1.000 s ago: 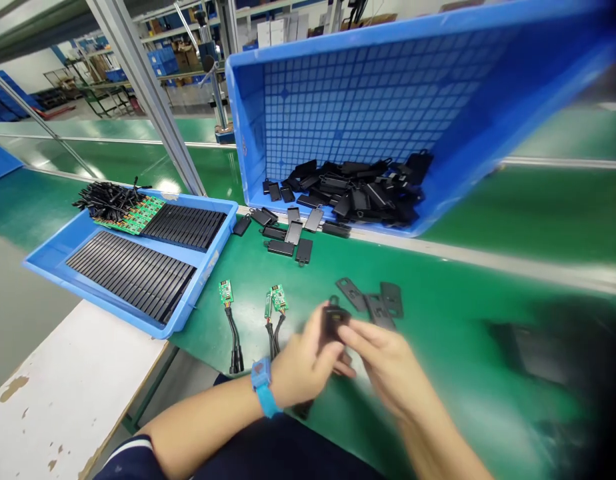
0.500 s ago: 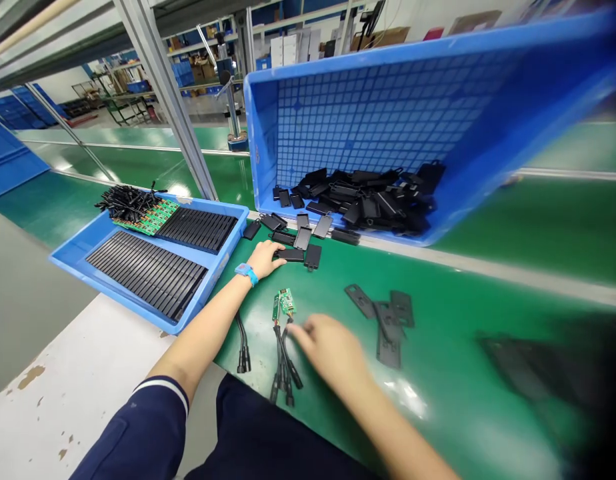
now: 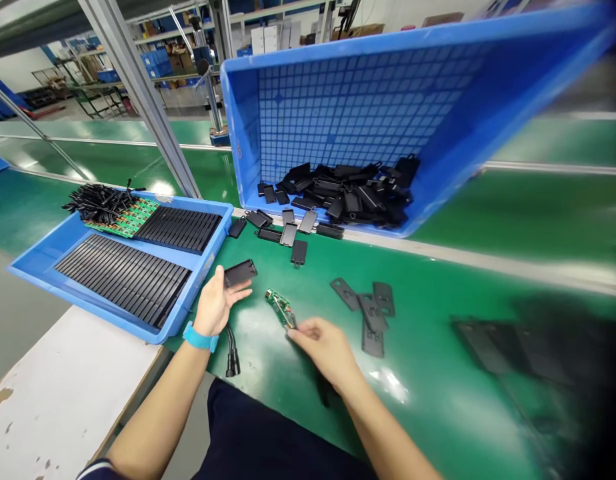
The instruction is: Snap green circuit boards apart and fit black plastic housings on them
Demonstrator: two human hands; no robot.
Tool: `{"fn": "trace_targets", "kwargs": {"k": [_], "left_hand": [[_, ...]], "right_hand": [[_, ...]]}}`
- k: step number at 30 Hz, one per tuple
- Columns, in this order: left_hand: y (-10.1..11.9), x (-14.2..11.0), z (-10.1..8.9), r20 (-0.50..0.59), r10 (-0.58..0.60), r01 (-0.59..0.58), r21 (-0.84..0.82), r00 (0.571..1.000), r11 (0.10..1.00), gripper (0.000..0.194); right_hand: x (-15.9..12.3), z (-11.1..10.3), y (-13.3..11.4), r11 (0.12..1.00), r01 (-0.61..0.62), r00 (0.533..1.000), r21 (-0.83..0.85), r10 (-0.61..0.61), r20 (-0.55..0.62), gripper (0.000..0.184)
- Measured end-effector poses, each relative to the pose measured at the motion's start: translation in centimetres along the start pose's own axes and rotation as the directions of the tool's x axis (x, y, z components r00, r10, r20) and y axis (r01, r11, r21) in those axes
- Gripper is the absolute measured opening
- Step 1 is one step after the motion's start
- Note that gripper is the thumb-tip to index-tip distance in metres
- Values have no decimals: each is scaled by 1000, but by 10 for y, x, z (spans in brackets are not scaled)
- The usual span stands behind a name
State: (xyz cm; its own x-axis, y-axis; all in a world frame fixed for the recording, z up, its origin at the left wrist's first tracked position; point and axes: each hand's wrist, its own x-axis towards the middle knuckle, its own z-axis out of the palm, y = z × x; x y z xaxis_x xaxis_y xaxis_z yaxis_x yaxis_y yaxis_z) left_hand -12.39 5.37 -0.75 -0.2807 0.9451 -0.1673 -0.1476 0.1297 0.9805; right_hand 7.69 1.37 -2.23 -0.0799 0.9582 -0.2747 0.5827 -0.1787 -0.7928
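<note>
My left hand [image 3: 215, 300] holds a black plastic case half [image 3: 241, 273] by one end, above the green table, with the thumb on top and the fingers beneath. In my right hand [image 3: 325, 343] is a small green circuit board [image 3: 281, 308], pinched at its wire end between thumb and fingers. Its dark cable runs down behind the hand, partly hidden. Below my left hand a black cable with connectors [image 3: 233, 353] lies at the table's edge. Several flat black cover plates [image 3: 373, 313] lie to the right of my right hand.
A blue tray [image 3: 188, 327] at left holds rows of black cases and a stack of green boards [image 3: 125, 217] with cables. A large tilted blue bin [image 3: 338, 107] contains many black cases [image 3: 338, 190]; several more lie before it. A metal post [image 3: 138, 87] rises behind the tray.
My left hand has picked up a case half from the table and brought it nearer. My right hand has taken hold of a circuit board with its cable and lifted it.
</note>
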Motion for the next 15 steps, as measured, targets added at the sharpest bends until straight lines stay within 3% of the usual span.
{"fn": "trace_targets", "kwargs": {"k": [3,5,7,9,11,13,15], "left_hand": [[6,-18,-5,100,-219,240,-440,971,865,29],[6,-24,-5,161,-272,315,-543,949,778,29],[5,-26,-1,215,-327,389,-596,920,703,30],[3,-28,5,251,-413,473,-624,875,622,31],[1,-31,15,255,-495,537,-604,831,589,33],[-2,-36,27,271,-553,590,-589,787,551,36],[-5,-42,41,343,-575,646,-595,743,478,39]], "right_hand": [[-2,-15,10,944,-45,997,326,65,-51,24],[-4,-22,12,826,-50,986,561,131,-105,30],[-6,-26,11,732,-3,959,681,194,-205,35],[-10,-30,8,689,51,921,723,246,-300,43],[-15,-35,5,681,63,913,729,256,-318,48],[-22,-40,3,726,49,921,686,233,-312,45],[-30,-44,1,830,24,925,558,194,-328,35]]}}
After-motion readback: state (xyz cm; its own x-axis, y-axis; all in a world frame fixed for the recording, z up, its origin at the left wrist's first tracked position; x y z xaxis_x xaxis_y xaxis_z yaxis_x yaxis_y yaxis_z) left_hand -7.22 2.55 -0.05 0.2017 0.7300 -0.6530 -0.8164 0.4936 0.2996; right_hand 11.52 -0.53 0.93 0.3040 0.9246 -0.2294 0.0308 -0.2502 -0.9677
